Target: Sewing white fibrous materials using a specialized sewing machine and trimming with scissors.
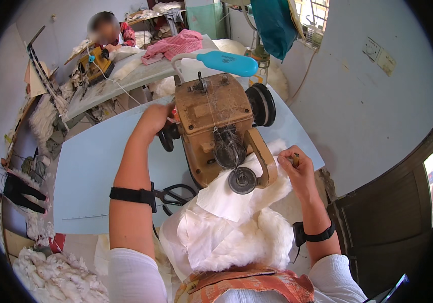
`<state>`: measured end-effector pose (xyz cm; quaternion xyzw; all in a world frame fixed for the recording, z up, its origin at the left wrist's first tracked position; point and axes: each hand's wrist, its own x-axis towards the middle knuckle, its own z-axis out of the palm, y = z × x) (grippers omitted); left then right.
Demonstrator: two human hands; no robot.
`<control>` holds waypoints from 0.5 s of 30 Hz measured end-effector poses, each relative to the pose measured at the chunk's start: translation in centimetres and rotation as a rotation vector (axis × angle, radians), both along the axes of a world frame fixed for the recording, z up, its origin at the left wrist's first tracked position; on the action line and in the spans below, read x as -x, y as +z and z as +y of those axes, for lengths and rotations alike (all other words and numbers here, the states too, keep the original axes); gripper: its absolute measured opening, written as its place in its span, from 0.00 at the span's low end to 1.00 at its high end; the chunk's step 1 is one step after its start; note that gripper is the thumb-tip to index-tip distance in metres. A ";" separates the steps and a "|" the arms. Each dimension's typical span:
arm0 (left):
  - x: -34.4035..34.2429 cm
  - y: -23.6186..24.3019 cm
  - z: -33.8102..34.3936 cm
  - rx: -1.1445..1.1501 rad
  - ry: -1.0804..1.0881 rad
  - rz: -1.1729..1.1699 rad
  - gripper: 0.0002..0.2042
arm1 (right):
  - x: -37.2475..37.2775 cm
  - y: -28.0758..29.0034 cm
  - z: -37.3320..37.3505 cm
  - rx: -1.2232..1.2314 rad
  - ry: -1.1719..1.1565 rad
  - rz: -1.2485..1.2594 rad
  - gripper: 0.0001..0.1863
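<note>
A brown fur sewing machine [215,106] stands on the table in front of me, dusted with lint and loose fibres. My left hand [162,115] reaches to the machine's left side, above a black handwheel [167,137]; its fingers are mostly hidden, and a bit of red shows beside them. White fur with a pale hide backing [226,199] lies under the machine's round disc [242,180] and drapes into my lap. My right hand [298,166] is closed at the fur's right edge, with a small brass-coloured tool [295,160] poking out of it.
Black-handled scissors [176,194] lie on the light blue table [90,166] beside my left forearm. A blue lamp [229,63] hangs over the machine. Another person [125,35] sits at a second machine [95,65] behind. White fur scraps [57,278] are heaped at lower left.
</note>
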<state>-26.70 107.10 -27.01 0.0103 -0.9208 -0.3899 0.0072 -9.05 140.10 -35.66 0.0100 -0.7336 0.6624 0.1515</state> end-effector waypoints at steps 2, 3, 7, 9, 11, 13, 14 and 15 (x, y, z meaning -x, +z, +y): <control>-0.3 -0.7 0.2 0.045 0.051 0.123 0.16 | -0.1 0.1 0.1 0.005 -0.007 -0.007 0.02; -1.3 -1.6 1.3 0.052 0.070 0.429 0.15 | -0.1 -0.1 0.5 0.006 -0.030 -0.016 0.02; -4.0 -4.6 2.2 0.044 -0.034 0.825 0.11 | 0.2 -0.7 0.5 -0.032 -0.058 0.030 0.02; -3.4 -3.5 1.6 0.131 -0.010 0.769 0.13 | 0.2 -0.5 0.4 -0.030 -0.043 -0.003 0.02; -1.9 -2.1 1.3 0.237 -0.059 0.436 0.16 | 0.1 -0.6 0.7 -0.018 -0.048 0.006 0.02; -0.4 -0.1 0.5 0.098 -0.044 0.228 0.20 | 0.3 -0.3 0.5 0.002 -0.040 0.032 0.02; 0.3 0.0 0.2 0.019 -0.012 0.180 0.20 | 0.3 -0.6 0.4 0.005 -0.038 0.028 0.02; 0.8 0.1 -0.2 -0.060 0.021 0.134 0.21 | 0.4 -0.6 0.3 0.009 -0.034 0.025 0.02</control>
